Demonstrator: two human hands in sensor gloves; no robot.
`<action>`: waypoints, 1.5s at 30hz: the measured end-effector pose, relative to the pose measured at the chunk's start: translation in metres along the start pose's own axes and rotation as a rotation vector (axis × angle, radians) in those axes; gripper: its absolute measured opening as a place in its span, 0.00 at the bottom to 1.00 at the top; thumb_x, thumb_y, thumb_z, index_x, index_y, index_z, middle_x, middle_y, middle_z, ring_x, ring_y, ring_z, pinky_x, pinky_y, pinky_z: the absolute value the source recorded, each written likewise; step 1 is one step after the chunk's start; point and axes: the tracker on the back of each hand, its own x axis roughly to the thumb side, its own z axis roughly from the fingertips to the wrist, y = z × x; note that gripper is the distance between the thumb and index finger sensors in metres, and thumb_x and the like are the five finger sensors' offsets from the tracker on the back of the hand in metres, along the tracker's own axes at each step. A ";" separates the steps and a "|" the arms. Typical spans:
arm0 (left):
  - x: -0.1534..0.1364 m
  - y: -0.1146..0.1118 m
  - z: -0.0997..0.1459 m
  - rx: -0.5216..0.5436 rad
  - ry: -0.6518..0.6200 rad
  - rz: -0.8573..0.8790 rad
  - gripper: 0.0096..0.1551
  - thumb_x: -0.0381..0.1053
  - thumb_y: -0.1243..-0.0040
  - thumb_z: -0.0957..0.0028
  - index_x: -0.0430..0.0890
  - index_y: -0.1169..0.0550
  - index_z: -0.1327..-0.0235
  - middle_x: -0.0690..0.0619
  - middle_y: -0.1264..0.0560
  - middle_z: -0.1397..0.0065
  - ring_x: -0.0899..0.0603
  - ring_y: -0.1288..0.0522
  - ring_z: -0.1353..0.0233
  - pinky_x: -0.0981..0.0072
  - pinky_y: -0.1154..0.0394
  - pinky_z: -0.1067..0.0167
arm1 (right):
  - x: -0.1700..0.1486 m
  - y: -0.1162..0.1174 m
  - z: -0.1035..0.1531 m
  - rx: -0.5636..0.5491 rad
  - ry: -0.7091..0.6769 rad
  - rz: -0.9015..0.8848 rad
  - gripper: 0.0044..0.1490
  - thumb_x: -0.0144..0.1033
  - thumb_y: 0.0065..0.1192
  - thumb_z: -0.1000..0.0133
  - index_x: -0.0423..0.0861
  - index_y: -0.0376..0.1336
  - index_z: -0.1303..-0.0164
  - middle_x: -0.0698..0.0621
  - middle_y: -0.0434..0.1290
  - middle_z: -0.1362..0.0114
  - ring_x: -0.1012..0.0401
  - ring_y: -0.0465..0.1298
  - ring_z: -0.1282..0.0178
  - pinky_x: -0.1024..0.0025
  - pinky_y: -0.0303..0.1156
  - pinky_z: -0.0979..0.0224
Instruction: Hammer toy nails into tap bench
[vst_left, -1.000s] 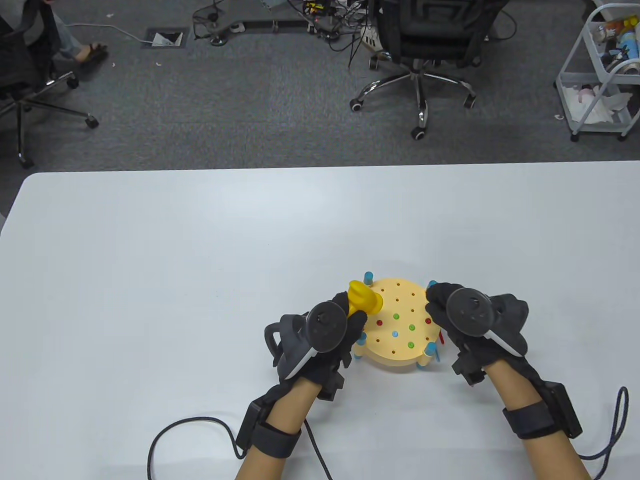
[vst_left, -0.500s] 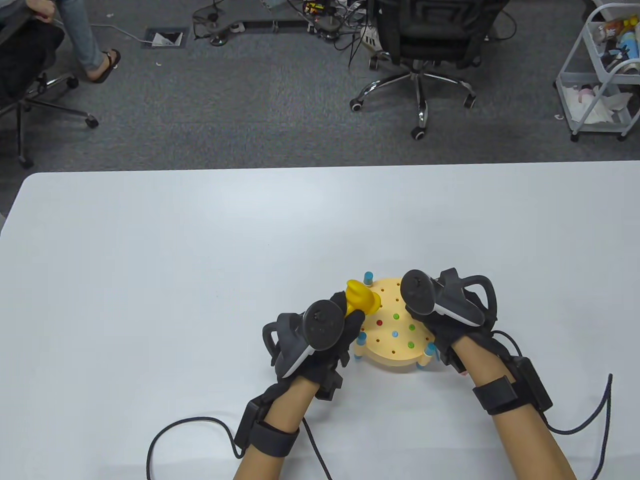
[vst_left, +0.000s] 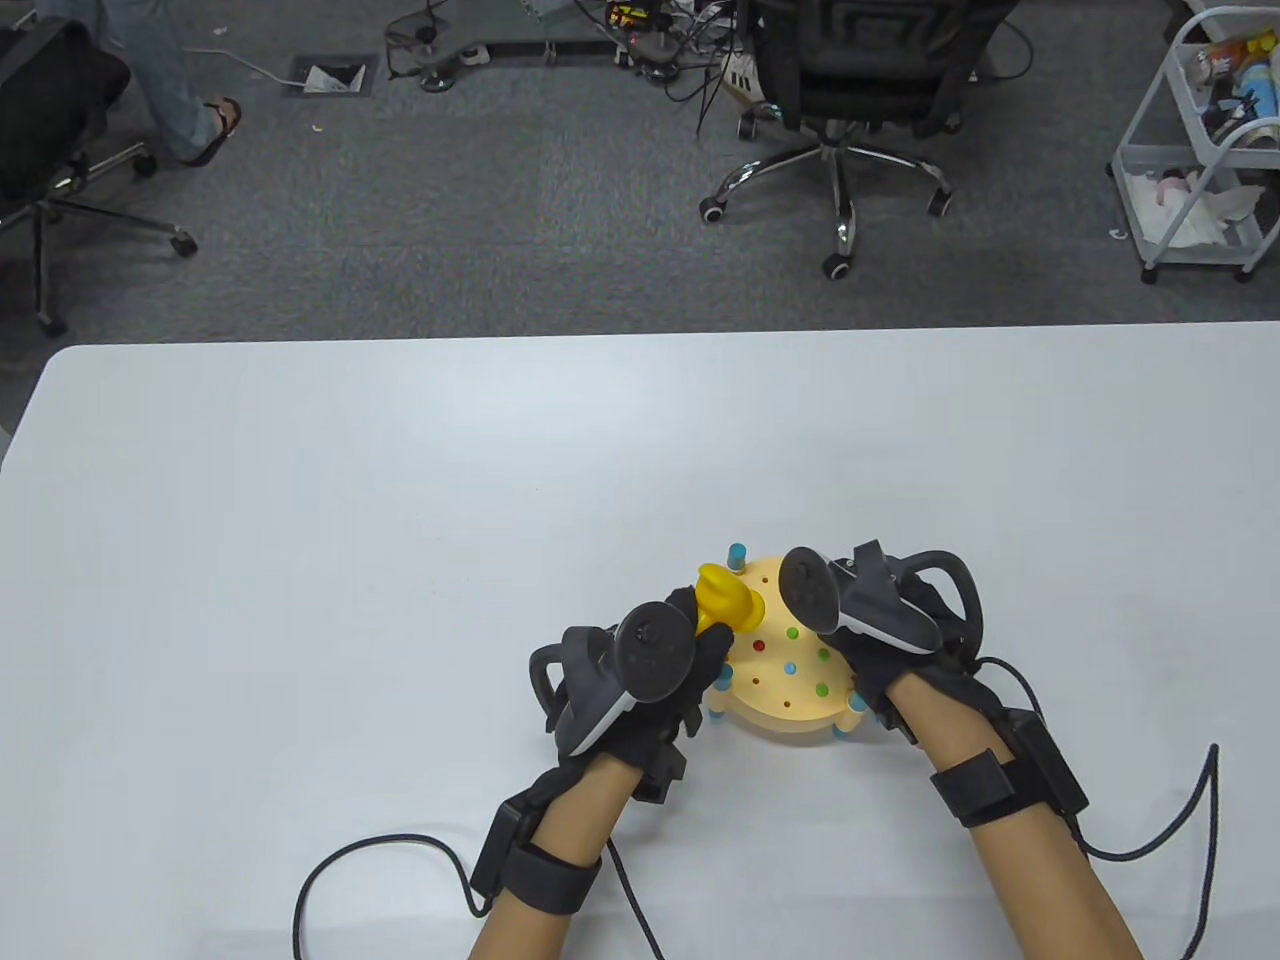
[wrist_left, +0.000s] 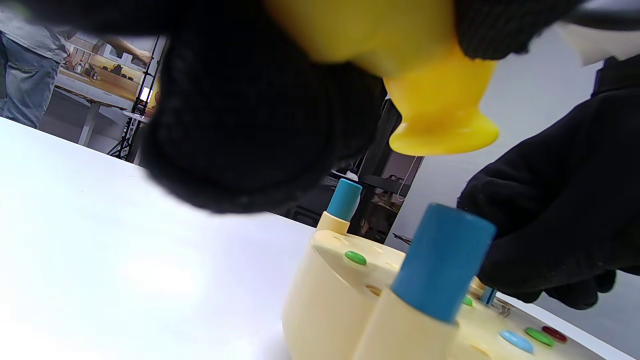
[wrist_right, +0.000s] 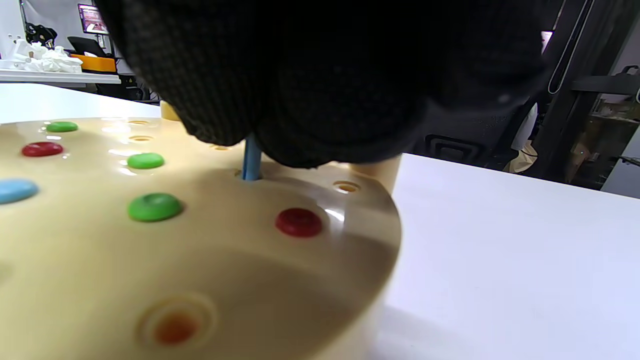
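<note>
i am gripping the yellow plastic toy hammer (vst_left: 727, 597) in my left hand (vst_left: 640, 675), its head hanging over the left edge of the round cream tap bench (vst_left: 785, 700) on the white surface (vst_left: 400, 520). my right hand (vst_left: 880, 625) is pinching a thin blue toy nail (wrist_right: 251, 161) standing upright in a hole near the bench's middle.

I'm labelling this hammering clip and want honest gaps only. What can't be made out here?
- Head of the blue nail: right wrist view, hidden under the right hand; only its shaft shows, standing in a hole in the tap bench.
- Hammer handle: table view and left wrist view, covered by the left hand.
- Right hand's fingers on the nail: table view, hidden by the tracker.
- Bench's near edge: right wrist view, blurred.
</note>
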 end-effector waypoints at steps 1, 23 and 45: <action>0.001 0.000 0.000 -0.001 -0.002 -0.002 0.39 0.66 0.45 0.61 0.43 0.22 0.44 0.44 0.13 0.62 0.44 0.13 0.72 0.61 0.20 0.76 | 0.000 0.000 0.000 0.009 0.003 -0.004 0.24 0.44 0.69 0.56 0.52 0.72 0.49 0.53 0.83 0.53 0.63 0.84 0.67 0.69 0.82 0.56; 0.020 -0.006 0.006 0.016 -0.085 -0.077 0.38 0.67 0.44 0.62 0.46 0.20 0.44 0.44 0.12 0.62 0.44 0.12 0.72 0.61 0.20 0.77 | -0.055 0.006 0.014 -0.248 0.204 -0.216 0.41 0.55 0.61 0.55 0.49 0.64 0.32 0.46 0.76 0.36 0.56 0.81 0.49 0.62 0.77 0.45; 0.103 -0.037 -0.039 -0.078 -0.085 -0.500 0.38 0.65 0.41 0.62 0.43 0.18 0.44 0.42 0.11 0.64 0.43 0.12 0.74 0.59 0.21 0.79 | -0.076 0.072 0.012 -0.257 0.189 -0.591 0.37 0.52 0.57 0.52 0.47 0.65 0.35 0.46 0.77 0.38 0.57 0.81 0.51 0.62 0.77 0.47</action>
